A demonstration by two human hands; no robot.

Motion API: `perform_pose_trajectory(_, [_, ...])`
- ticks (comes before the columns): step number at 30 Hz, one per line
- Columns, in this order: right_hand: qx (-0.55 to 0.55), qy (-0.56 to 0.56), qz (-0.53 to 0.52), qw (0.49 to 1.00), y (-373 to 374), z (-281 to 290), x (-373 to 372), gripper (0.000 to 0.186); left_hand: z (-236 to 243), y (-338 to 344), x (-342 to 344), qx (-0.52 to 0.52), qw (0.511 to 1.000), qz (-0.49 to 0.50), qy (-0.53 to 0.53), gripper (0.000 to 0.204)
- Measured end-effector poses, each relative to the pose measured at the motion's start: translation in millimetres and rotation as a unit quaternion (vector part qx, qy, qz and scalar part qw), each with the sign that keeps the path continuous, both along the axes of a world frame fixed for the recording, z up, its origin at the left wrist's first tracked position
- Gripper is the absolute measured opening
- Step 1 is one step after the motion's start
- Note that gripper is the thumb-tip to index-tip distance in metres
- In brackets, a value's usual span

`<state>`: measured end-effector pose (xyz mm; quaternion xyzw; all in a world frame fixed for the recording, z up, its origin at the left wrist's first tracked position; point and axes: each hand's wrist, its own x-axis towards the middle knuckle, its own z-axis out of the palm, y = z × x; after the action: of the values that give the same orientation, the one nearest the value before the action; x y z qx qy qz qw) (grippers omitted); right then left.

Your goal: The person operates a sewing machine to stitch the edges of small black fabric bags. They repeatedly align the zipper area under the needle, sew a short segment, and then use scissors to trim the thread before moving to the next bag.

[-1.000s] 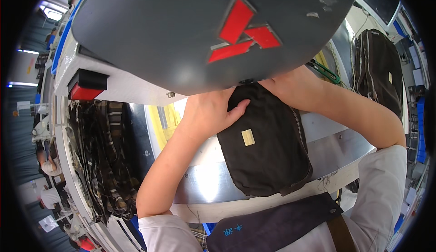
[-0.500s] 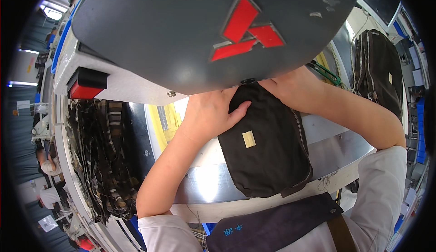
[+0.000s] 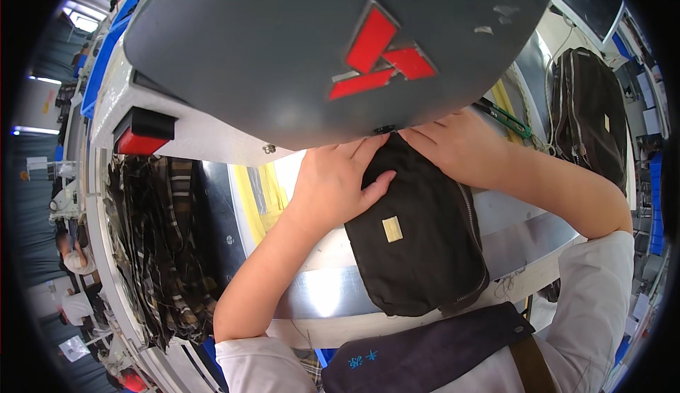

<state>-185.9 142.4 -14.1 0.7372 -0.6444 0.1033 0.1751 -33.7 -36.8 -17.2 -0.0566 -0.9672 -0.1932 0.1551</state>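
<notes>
A messy heap of dark plaid fabric [image 3: 164, 248] is piled up left, a flat dark white-framed screen [image 3: 590, 2] is parked upper right, and a slim green tool [image 3: 511, 121] is kinda tucked lower down.

Your blackish-brown, zippered fabric bag [image 3: 428, 234] bears a pale-yellow rectangular patch [image 3: 392, 229]; the layered cloth [image 3: 166, 244], plaid in brown, black and off-white; the rounded machine head [image 3: 276, 67], dark grey with a red emblem [image 3: 375, 78].

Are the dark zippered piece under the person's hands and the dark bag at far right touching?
Apart. The head view shows metal worktop and the right forearm between the zippered piece and the bag.
</notes>
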Motion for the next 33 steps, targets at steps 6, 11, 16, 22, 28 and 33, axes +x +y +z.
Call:
perform_pose_trajectory(6, [0.025, -0.022, -0.007, 0.999, 5.9, -1.6, 2.7, 0.033, -4.8, 4.9, 2.0, 0.012, 1.000, -0.002, 0.023, 0.047])
perform_pose_trajectory(11, [0.019, -0.028, -0.004, 0.999, 4.5, -0.3, 3.2, 0.032, -6.1, 4.3, 2.9, 0.014, 0.999, 0.001, 0.036, 0.047])
perform_pose_trajectory(16, [0.018, -0.027, -0.006, 0.999, 4.1, -0.9, 3.4, 0.032, -3.2, 6.1, 3.3, -0.014, 0.999, 0.012, 0.042, 0.045])
perform_pose_trajectory(22, [0.009, 0.001, -0.013, 1.000, 3.4, -2.3, 1.5, 0.033, -3.9, 3.1, -0.2, -0.003, 1.000, 0.016, 0.016, 0.045])
perform_pose_trajectory(28, [0.022, -0.007, -0.009, 1.000, 3.7, -0.5, 1.6, 0.033, -3.1, 3.9, 0.7, 0.000, 1.000, 0.012, 0.021, 0.045])
perform_pose_trajectory(33, [0.015, -0.003, -0.006, 1.000, 4.5, -1.8, 1.8, 0.034, -3.6, 4.1, -0.4, 0.000, 1.000, 0.005, 0.029, 0.045])
